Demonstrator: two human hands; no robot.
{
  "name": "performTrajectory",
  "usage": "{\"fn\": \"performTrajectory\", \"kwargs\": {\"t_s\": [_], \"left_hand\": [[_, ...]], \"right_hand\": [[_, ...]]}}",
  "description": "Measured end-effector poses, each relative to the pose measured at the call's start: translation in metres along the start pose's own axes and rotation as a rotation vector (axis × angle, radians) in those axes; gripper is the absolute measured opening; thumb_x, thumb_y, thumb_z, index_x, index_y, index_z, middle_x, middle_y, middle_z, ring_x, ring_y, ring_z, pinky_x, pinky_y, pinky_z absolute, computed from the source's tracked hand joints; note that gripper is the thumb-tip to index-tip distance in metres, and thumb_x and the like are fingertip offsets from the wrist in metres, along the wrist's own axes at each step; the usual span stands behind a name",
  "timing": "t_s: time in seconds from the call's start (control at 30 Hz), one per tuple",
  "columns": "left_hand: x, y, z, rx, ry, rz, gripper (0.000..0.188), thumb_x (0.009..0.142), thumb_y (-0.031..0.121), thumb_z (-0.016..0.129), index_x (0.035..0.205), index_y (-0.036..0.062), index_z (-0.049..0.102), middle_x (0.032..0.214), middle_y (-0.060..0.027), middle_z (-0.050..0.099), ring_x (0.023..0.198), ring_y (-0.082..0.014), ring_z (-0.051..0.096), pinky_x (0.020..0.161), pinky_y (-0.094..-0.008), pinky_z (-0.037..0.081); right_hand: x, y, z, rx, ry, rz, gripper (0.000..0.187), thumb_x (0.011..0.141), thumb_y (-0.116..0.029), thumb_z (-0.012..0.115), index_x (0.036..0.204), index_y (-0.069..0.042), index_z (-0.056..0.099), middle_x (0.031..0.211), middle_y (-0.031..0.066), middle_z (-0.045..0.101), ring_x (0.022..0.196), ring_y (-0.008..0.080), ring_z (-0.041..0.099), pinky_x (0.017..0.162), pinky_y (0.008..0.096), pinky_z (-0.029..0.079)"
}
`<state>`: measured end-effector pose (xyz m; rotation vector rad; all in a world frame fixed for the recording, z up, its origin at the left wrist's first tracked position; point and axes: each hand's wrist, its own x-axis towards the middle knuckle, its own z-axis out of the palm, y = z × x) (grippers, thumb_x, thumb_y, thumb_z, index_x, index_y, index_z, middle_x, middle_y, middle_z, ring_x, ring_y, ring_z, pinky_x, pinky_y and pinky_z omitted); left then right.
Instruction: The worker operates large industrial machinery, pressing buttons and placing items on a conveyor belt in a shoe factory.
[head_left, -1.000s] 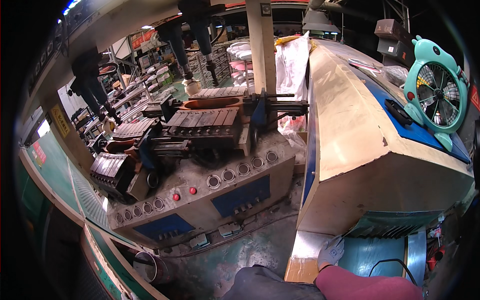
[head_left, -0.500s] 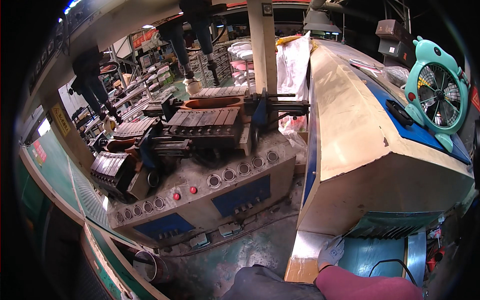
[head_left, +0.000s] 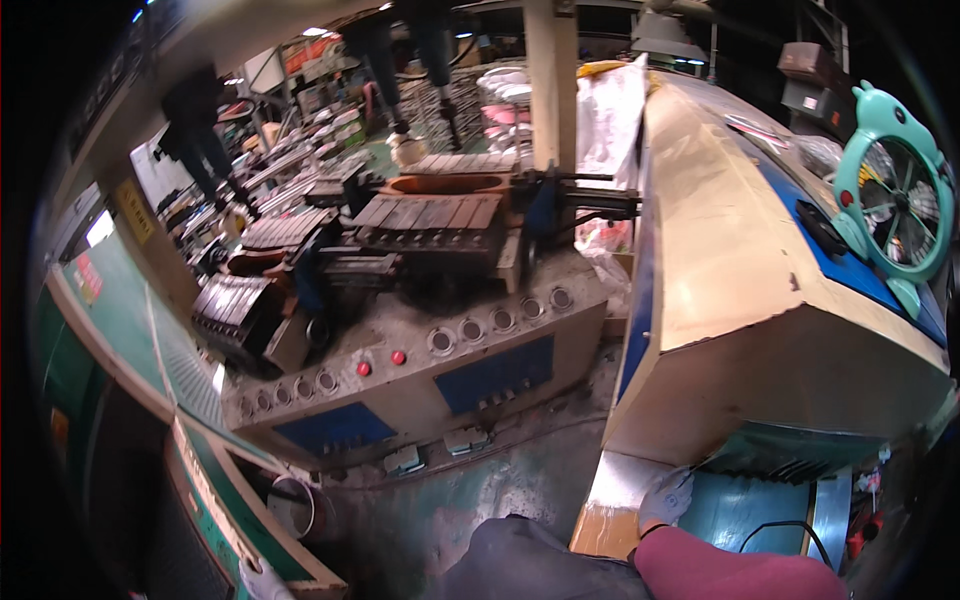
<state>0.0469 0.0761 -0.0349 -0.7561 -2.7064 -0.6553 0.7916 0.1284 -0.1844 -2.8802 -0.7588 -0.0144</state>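
My right hand (head_left: pixel 668 496), in a pale glove, rests at the inner edge of the cream machine's outlet, between the shiny metal ledge (head_left: pixel 622 482) and the blue conveyor belt (head_left: pixel 740 512). Its fingers lie stretched forward, and I see nothing held in them. My left hand (head_left: pixel 262 580), also gloved, shows only in part at the lower left, by the tan-edged green panel (head_left: pixel 215 490). Its fingers are mostly hidden, so its grip is unclear. Dark strips hang over the belt under the cream machine hood (head_left: pixel 740 270).
A machine with clamps and slatted metal plates (head_left: pixel 430 222) stands ahead, with round dials and red buttons on its front. A teal animal-shaped fan (head_left: pixel 895 190) sits atop the hood at right. A bucket (head_left: pixel 292 505) stands on the floor. Racks fill the background.
The view has shifted, so the machines sit slightly farther right in it. More of my left hand shows at the lower left. My right hand stays at the belt's edge.
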Motion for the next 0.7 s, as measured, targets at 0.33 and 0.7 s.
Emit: {"fn": "performTrajectory", "kwargs": {"t_s": [0.33, 0.7], "left_hand": [[0.001, 0.009, 0.004, 0.022, 0.125, -0.009, 0.037, 0.077, 0.023, 0.066, 0.11, 0.0062, 0.066, 0.121, -0.0126, 0.064, 0.114, -0.0299, 0.059, 0.1, -0.0399, 0.045], [-0.008, 0.018, -0.004, -0.022, 0.117, -0.055, 0.037, 0.076, 0.023, 0.066, 0.111, 0.0105, 0.066, 0.125, -0.0072, 0.063, 0.119, -0.0253, 0.056, 0.105, -0.037, 0.04]], "right_hand": [[0.004, 0.012, 0.02, -0.045, 0.097, -0.15, 0.068, 0.1, -0.042, 0.04, 0.148, 0.005, 0.03, 0.144, 0.0244, 0.045, 0.132, 0.0359, 0.046, 0.105, 0.0462, 0.041], [0.004, 0.013, 0.019, -0.022, 0.052, -0.032, 0.069, 0.1, -0.051, 0.038, 0.15, -0.004, 0.028, 0.15, 0.0191, 0.039, 0.135, 0.0341, 0.043, 0.11, 0.046, 0.037]]}}
